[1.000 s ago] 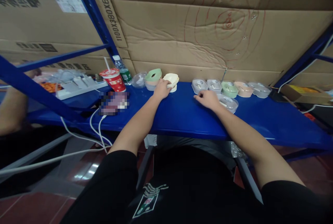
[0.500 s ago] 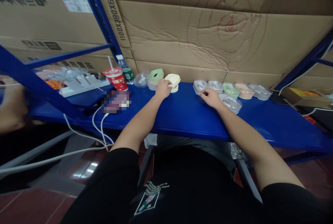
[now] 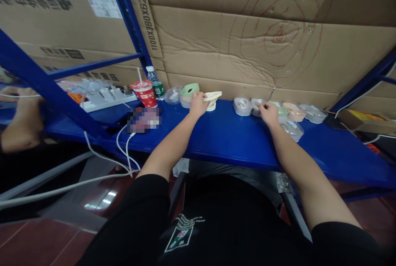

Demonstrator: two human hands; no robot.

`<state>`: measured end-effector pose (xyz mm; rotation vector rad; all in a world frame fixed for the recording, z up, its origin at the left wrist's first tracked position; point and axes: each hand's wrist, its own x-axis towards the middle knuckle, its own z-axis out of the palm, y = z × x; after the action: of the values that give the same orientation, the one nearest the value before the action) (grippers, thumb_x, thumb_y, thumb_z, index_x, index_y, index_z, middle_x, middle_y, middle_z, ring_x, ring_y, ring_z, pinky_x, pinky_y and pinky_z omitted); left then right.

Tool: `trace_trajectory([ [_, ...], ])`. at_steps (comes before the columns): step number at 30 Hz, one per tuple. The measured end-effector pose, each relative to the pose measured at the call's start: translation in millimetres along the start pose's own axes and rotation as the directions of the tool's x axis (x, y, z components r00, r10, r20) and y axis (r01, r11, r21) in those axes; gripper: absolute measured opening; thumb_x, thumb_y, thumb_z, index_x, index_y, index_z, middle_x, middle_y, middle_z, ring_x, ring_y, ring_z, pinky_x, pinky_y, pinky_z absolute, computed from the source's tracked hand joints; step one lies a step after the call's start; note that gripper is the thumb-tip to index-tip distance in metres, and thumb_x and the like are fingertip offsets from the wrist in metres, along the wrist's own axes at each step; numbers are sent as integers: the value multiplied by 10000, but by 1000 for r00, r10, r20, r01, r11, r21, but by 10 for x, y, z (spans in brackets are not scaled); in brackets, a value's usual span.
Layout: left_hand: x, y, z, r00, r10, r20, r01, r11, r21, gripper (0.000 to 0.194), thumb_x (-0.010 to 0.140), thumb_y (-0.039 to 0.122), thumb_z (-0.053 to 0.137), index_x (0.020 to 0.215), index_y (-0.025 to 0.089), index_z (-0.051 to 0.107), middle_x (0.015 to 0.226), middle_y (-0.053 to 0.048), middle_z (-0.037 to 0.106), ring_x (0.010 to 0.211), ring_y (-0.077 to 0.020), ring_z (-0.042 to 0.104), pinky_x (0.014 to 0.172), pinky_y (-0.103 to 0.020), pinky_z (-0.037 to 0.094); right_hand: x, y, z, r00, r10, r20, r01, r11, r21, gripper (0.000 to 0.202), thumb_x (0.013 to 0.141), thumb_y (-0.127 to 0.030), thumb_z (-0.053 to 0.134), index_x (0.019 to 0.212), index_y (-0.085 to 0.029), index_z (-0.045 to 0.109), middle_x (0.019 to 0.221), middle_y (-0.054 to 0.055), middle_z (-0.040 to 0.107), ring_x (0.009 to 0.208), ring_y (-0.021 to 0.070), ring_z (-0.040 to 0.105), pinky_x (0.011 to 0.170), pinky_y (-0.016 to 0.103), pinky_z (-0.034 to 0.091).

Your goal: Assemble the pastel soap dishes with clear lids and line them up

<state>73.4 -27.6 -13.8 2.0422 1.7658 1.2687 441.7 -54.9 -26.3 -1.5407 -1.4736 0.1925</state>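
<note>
My left hand [image 3: 199, 104] is closed on a cream lid [image 3: 213, 96], which is tilted above another cream piece [image 3: 211, 106] on the blue table. Just left of that hand stands a container with a green top [image 3: 189, 90]. My right hand [image 3: 267, 112] has its fingers pinched over a clear container [image 3: 256, 106] in the back row; whatever is between the fingertips is too small to make out. Beside it are another clear container [image 3: 242, 107], a green one [image 3: 281, 109], a peach one [image 3: 294, 111] and, nearer me, a clear one [image 3: 292, 129].
A red cup with a straw [image 3: 144, 94], a bottle [image 3: 156, 84] and a clear lid [image 3: 173, 95] stand at the left. A power strip [image 3: 108, 102] lies behind the blue rack post. Another person's arm [image 3: 24, 121] shows at the far left. Cardboard [image 3: 210, 68] backs the table [image 3: 229, 140].
My left hand has raised the cream lid off the piece below and tilted it. My right hand has moved right, from the leftmost clear container to the one beside it. The view has shifted slightly.
</note>
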Motion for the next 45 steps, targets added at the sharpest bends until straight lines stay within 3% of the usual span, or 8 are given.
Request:
trace_trajectory([
  [8,-45,129,19,986,84,-144,-122,954,-273,176,990,301,707,1090,221,586,1072,-82,712,1052,-252,691,960,-392,551,228,492,-422,978,-107,-177,87,990,-115,402,861,-597,638,760,-216,716,797,122,774,816,301,697,821,441,557],
  [13,-120,234,55,974,162,-157,-208,917,-340,204,1023,342,670,1174,222,601,1114,-99,738,1090,-262,714,928,-370,565,228,489,-527,962,-117,-249,83,986,-144,444,882,-633,609,737,-224,702,772,131,764,790,298,697,787,437,551],
  [21,-246,362,-18,968,210,138,-198,976,-91,301,996,428,668,1147,182,755,938,-83,783,913,-257,741,878,-370,567,22,80,-257,970,-240,-40,235,966,-104,475,900,-660,604,797,-224,761,750,105,778,722,275,708,719,395,531],
  [26,-320,458,-14,888,172,426,-297,923,246,330,971,444,662,1000,177,854,1072,-146,832,1095,-361,765,928,-435,579,-197,-221,-62,901,-401,167,416,907,-69,409,951,-593,629,881,-233,808,795,88,803,732,266,728,717,381,530],
  [29,-348,485,14,860,121,495,-317,889,332,387,986,460,648,987,139,864,1105,-196,829,1135,-408,764,954,-471,576,-304,-353,2,846,-446,294,481,875,-58,365,984,-556,641,921,-245,821,840,77,822,753,258,745,742,374,539],
  [36,-304,449,-9,914,72,400,-216,920,327,531,1019,633,617,1038,160,857,1108,-189,829,1154,-406,756,964,-469,581,-303,-330,5,832,-419,363,469,882,-57,346,983,-537,657,940,-240,830,850,69,823,759,256,737,737,378,528],
  [41,-223,329,-95,970,4,242,-98,920,380,456,1020,501,674,1368,217,749,1298,-166,788,1265,-374,718,1029,-446,560,-275,-264,9,856,-376,356,424,903,-66,357,975,-554,665,975,-240,834,832,68,809,753,253,724,745,376,532],
  [45,-146,192,-150,964,-79,255,-31,916,399,476,998,430,715,1421,212,698,1377,-187,739,1326,-382,686,1076,-454,540,-226,-221,15,881,-352,316,404,907,-117,346,963,-533,660,970,-237,839,845,74,815,779,263,730,740,375,521],
])
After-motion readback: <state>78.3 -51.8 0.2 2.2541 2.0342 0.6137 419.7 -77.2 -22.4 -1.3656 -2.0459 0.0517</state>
